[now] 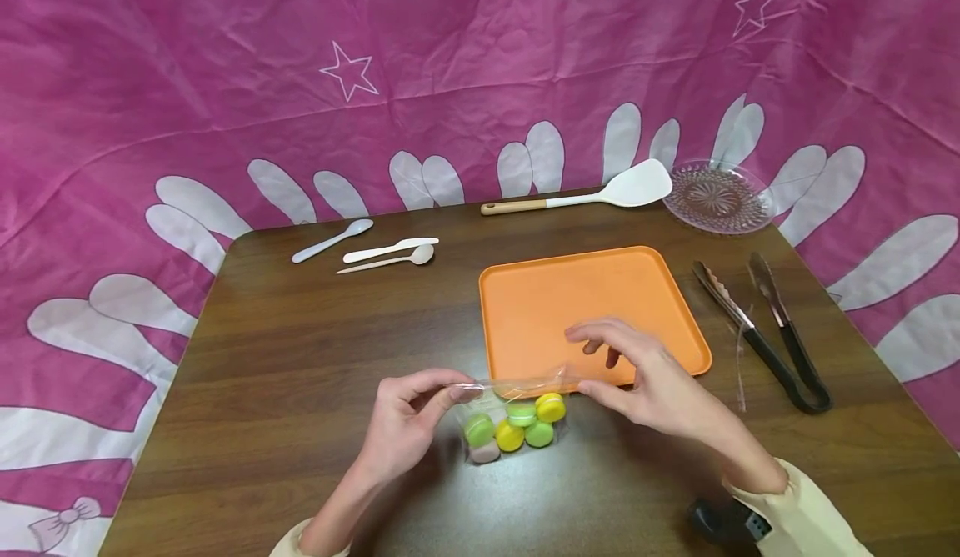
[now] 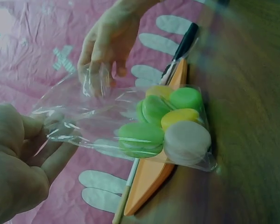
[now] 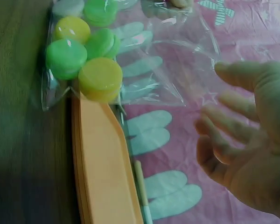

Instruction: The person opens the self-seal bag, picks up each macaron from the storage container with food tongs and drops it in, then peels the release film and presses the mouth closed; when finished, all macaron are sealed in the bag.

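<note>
A clear plastic bag (image 2: 98,105) holds several macarons in green, yellow and pale grey; one yellow macaron (image 3: 101,78) lies in a lower corner. My left hand (image 1: 408,415) pinches the bag's mouth at its left end between thumb and fingers. At the other end of the mouth is my right hand (image 1: 645,373), its thumb close to the plastic and its fingers spread and loosely bent. Whether that thumb touches the film I cannot tell. The bag hangs with the macarons gathered at its bottom, just in front of an orange tray (image 1: 577,315).
Black-handled tongs (image 1: 780,348) lie right of the tray, a thin clear strip (image 1: 741,365) beside them. Behind are a white spatula (image 1: 630,186) and a clear plate (image 1: 720,198). Two spoons and a white knife (image 1: 390,250) lie back left. A dark object (image 1: 708,519) sits near my right sleeve.
</note>
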Demonstrator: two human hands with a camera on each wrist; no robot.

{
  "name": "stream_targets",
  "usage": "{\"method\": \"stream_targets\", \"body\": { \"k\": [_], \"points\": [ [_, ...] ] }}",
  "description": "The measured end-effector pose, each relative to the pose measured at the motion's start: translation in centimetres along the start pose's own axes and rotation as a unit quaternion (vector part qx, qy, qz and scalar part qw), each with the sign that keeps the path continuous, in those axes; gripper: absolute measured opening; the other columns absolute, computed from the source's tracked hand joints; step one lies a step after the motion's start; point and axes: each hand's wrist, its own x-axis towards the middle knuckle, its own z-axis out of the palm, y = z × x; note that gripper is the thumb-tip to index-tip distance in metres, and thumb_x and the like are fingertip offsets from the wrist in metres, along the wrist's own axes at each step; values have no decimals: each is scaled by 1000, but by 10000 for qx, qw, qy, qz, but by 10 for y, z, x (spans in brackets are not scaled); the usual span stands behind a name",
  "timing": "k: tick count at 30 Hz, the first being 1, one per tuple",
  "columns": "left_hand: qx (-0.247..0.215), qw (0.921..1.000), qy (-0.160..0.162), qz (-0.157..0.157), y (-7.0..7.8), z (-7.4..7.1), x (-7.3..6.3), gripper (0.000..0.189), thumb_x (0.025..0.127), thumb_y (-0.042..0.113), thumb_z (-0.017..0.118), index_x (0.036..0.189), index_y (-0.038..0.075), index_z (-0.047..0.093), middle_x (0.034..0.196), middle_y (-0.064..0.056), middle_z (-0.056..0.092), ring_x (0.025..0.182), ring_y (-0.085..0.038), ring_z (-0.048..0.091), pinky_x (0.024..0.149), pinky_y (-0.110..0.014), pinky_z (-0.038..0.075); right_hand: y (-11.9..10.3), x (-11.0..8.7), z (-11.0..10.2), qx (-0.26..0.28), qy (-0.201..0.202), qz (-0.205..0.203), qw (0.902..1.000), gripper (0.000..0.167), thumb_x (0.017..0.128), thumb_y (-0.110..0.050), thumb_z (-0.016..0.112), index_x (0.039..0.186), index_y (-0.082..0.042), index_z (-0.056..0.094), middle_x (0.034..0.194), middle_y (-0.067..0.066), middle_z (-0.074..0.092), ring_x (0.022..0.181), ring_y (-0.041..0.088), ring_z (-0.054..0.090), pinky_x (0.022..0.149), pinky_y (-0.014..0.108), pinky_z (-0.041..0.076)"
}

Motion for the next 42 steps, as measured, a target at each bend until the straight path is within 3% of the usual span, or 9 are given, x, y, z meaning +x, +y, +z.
{"method": "stream_targets", "body": {
  "k": [6,11,16,22,25,34,36,38,42],
  "points": [
    [-164,9998,29,81,3,-1,-3,15,88,-16,65,99,-9,72,91,-24,73,83,-27,73,76,-37,58,1,3,9,235,142,-172,9995,38,79,13,76,100,-17,70,110,0,72,101,20,68,90,24,50],
    [-192,9995,61,236,5,-7,-7,16,90,-17,62,101,-9,71,92,-21,73,82,-28,74,74,-41,58,-3,3,11,421,382,-120,9983,36,80,16,73,96,-16,71,96,-5,73,84,12,69,77,21,52],
    [-34,9987,220,465,11,-16,-14,20,91,-20,57,103,-9,70,90,-21,73,79,-32,74,75,-39,58,-14,10,15,522,609,-462,9957,33,80,16,73,97,-13,73,88,-5,74,76,10,70,71,20,53],
    [396,9963,524,560,19,-33,-10,21,93,-18,56,104,-8,69,92,-19,74,82,-26,74,79,-30,56,-21,32,21,786,598,-426,9942,17,89,5,72,97,-10,73,89,0,75,79,12,71,74,22,54],
    [403,9953,598,653,22,-44,-6,19,94,-18,54,105,-11,68,93,-20,74,85,-22,73,80,-27,55,-23,46,27,830,632,-298,9941,18,88,7,72,95,-10,73,88,-2,75,79,12,71,72,22,54],
    [209,9920,982,765,21,-78,3,18,96,-17,52,106,-17,67,103,-25,71,87,-25,74,75,-38,58,-24,83,54,1633,519,-252,9849,13,86,9,73,95,-1,72,86,6,74,71,22,73,69,31,58],
    [223,9926,974,691,23,-87,3,18,95,-18,52,106,-18,66,102,-25,72,84,-26,74,73,-38,58,-25,89,58,1917,385,-113,9806,11,87,10,71,95,2,71,84,7,74,69,22,72,66,33,59],
    [468,9923,1088,361,25,-94,4,17,96,-16,54,106,-16,68,98,-19,74,78,-22,74,69,-34,58,-25,95,62,2262,203,270,9735,8,89,9,69,96,5,70,81,9,72,67,22,70,64,35,59],
    [612,9876,1200,-809,15,-111,18,17,99,-7,56,109,-16,66,92,-13,75,73,-18,73,65,-34,59,-11,118,74,2822,-128,1497,9475,7,94,6,64,98,11,66,80,14,70,64,23,69,62,40,59]
  ]
}}
